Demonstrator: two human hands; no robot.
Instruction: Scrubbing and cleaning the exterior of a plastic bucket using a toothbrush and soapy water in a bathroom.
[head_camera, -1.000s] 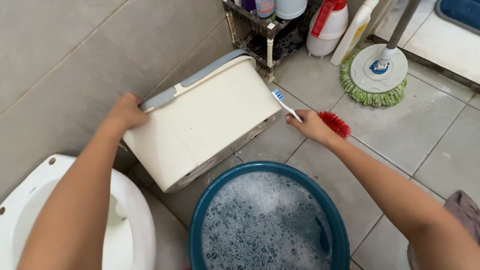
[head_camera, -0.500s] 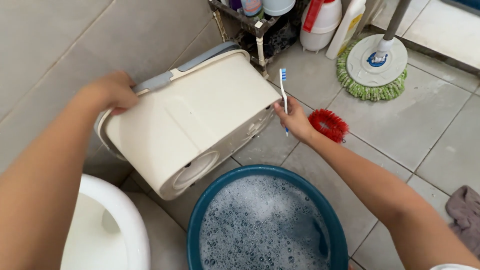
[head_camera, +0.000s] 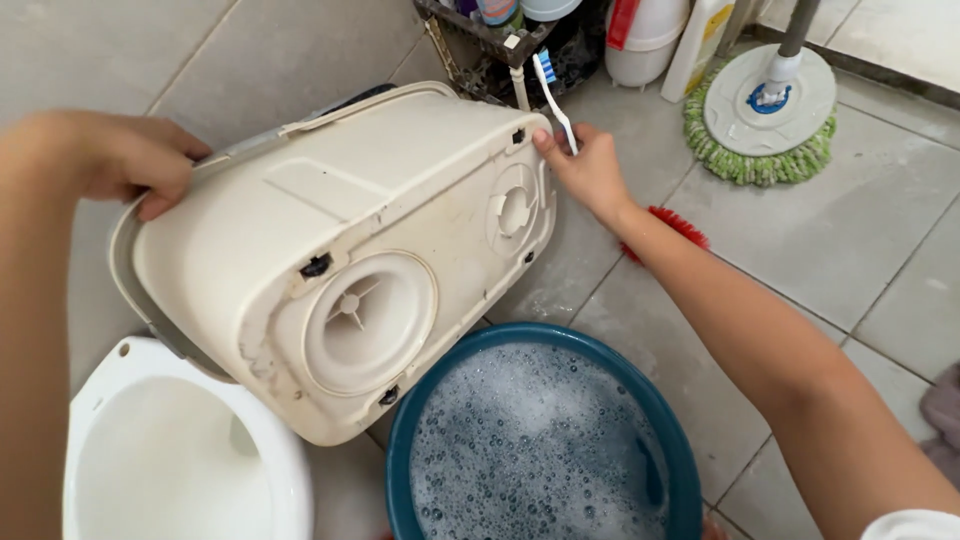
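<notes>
on the grey tiled bathroom floor (head_camera: 800, 240), the cream mop bucket (head_camera: 340, 250) lies tilted, underside up, long axis between the hands: left hand (head_camera: 120, 160) grips its rim, right hand (head_camera: 585, 170), at the far end, pinches a toothbrush (head_camera: 552, 95).

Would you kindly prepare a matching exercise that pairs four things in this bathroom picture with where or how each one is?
Things:
1. cream plastic mop bucket
2. white and blue toothbrush
3. round teal plastic basin
4. green-fringed round spin mop head

States:
A. full of soapy foam
B. flat on the floor tiles, upper right
C. tipped so its underside shows, gripped at the rim by the left hand
D. held in the right hand, bristles up

Pairs: 1-C, 2-D, 3-A, 4-B
</notes>
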